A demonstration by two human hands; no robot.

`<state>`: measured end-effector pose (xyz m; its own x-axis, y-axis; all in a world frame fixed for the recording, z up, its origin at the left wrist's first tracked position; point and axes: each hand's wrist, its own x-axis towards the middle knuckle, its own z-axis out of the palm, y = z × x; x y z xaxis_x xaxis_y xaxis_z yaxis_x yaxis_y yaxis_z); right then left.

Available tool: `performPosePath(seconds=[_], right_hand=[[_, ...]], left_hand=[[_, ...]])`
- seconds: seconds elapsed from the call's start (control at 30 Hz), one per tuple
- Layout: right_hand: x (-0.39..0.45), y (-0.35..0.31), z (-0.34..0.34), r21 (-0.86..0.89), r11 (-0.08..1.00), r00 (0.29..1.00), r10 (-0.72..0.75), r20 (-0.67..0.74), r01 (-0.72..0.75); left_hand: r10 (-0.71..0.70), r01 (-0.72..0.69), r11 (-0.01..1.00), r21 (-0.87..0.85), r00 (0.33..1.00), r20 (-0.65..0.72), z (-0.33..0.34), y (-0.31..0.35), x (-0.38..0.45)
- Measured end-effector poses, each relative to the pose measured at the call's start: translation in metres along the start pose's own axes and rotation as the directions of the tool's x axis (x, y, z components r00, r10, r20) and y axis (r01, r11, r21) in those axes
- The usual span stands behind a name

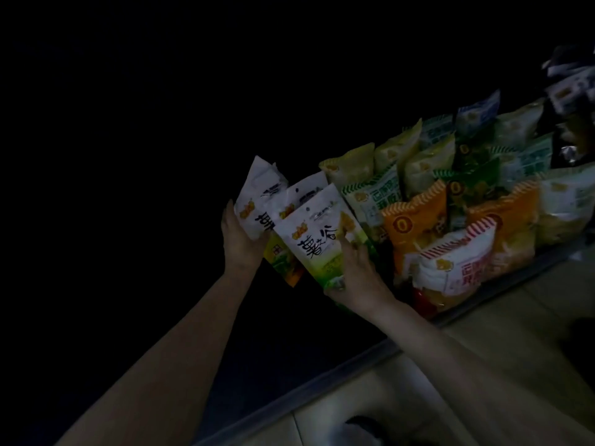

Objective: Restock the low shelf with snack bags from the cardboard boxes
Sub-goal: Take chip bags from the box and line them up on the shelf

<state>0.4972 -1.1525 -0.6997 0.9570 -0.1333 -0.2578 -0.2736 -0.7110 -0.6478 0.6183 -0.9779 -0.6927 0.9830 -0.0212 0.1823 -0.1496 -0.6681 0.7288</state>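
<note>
Reaching into the dark mouth of the low shelf (pixel 354 358), both bare forearms come up from the bottom of the view. Light is poor; the shelf's left part is black and its contents there cannot be made out.

Left hand (pixel 240 239): palm against the far-left side of a small cluster of three white snack bags (pixel 277 204), fingers extended upward along the outermost bag, thumb side hidden behind the packets. Whether the fingers wrap the back of the bags cannot be told.

Right hand (pixel 354 272): holds the front white bag (pixel 317 233) at its lower right corner. Fingertips (pixel 346 244) lie on the printed face near the green lower band; the thumb sits under the bottom edge. The bag stands tilted, top leaning left, black brush lettering facing the camera.

The three white bags overlap one another, front one lowest, all between the two hands, at the left end of the stocked row.

Right of them, touching or nearly so: green-and-white bags (pixel 370 201), yellow-green bags (pixel 399 149), orange striped bags (pixel 415 226), and a red-striped white bag (pixel 457 262) at the shelf's front lip. More packets pile behind, blurred.

Pale tiled floor (pixel 483 381) runs along the shelf's edge at lower right.
</note>
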Motion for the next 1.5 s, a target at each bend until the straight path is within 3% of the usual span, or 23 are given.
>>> performPosePath(seconds=[0.1, 0.17, 0.2, 0.23, 0.3, 0.33, 0.4, 0.53, 0.67, 0.77, 0.87, 1.17, 1.33, 1.5], right_hand=[[0.000, 0.012, 0.003, 0.029, 0.998, 0.998, 0.060, -0.025, -0.060], [0.023, 0.028, 0.026, 0.027, 0.995, 0.996, 0.091, 0.015, -0.091], [0.025, 0.029, 0.023, 0.034, 0.995, 0.995, 0.095, 0.002, -0.095], [0.027, 0.030, 0.021, 0.028, 0.996, 0.996, 0.091, -0.009, -0.091], [0.032, 0.027, 0.014, -0.007, 0.997, 0.996, 0.070, -0.048, -0.071], [0.035, 0.026, 0.010, -0.034, 0.997, 0.996, 0.061, -0.058, -0.064], [0.041, 0.026, 0.010, -0.086, 0.994, 0.995, 0.069, -0.068, -0.074], [0.047, 0.039, 0.015, -0.046, 0.995, 0.993, 0.079, -0.091, -0.083], [0.046, 0.037, 0.023, 0.118, 0.992, 0.985, 0.068, -0.161, -0.050], [0.042, 0.032, 0.028, 0.182, 0.980, 0.974, 0.117, -0.193, -0.081], [0.036, 0.037, 0.030, 0.154, 0.964, 0.956, 0.240, -0.169, -0.215], [0.040, 0.039, 0.032, 0.057, 0.968, 0.963, 0.248, -0.105, -0.243], [0.043, 0.023, 0.021, 0.077, 0.975, 0.974, 0.216, -0.062, -0.211], [0.049, 0.012, 0.015, 0.064, 0.964, 0.966, 0.258, -0.001, -0.257]], left_hand=[[-0.002, -0.002, 1.000, -0.025, 0.988, -0.157, -0.004, 0.012, -0.016], [-0.127, 0.112, 0.991, -0.074, 0.957, -0.261, 0.016, -0.016, -0.018], [-0.205, 0.157, 0.971, -0.178, 0.933, -0.295, 0.019, -0.017, -0.020], [-0.342, 0.250, 0.907, -0.338, 0.906, -0.248, 0.022, -0.015, -0.024], [-0.577, 0.473, 0.648, -0.597, 0.817, 0.022, 0.035, 0.007, -0.032], [-0.602, 0.548, 0.527, -0.650, 0.780, 0.170, 0.044, 0.016, -0.033], [-0.562, 0.603, 0.460, -0.652, 0.766, 0.312, 0.055, 0.031, -0.031], [-0.384, 0.504, 0.539, -0.675, 0.860, 0.335, 0.060, 0.038, -0.010], [-0.284, 0.353, 0.691, -0.631, 0.935, 0.212, 0.062, 0.039, 0.004], [-0.347, 0.394, 0.724, -0.566, 0.917, 0.195, 0.062, 0.026, -0.011], [-0.392, 0.435, 0.719, -0.542, 0.898, 0.201, 0.066, 0.013, -0.029], [-0.248, 0.357, 0.785, -0.506, 0.930, 0.272, 0.063, 0.033, 0.013], [-0.257, 0.243, 0.837, -0.491, 0.965, 0.040, 0.045, 0.015, 0.016], [0.001, 0.050, 0.879, -0.475, 0.994, 0.107, 0.039, 0.041, 0.036]])
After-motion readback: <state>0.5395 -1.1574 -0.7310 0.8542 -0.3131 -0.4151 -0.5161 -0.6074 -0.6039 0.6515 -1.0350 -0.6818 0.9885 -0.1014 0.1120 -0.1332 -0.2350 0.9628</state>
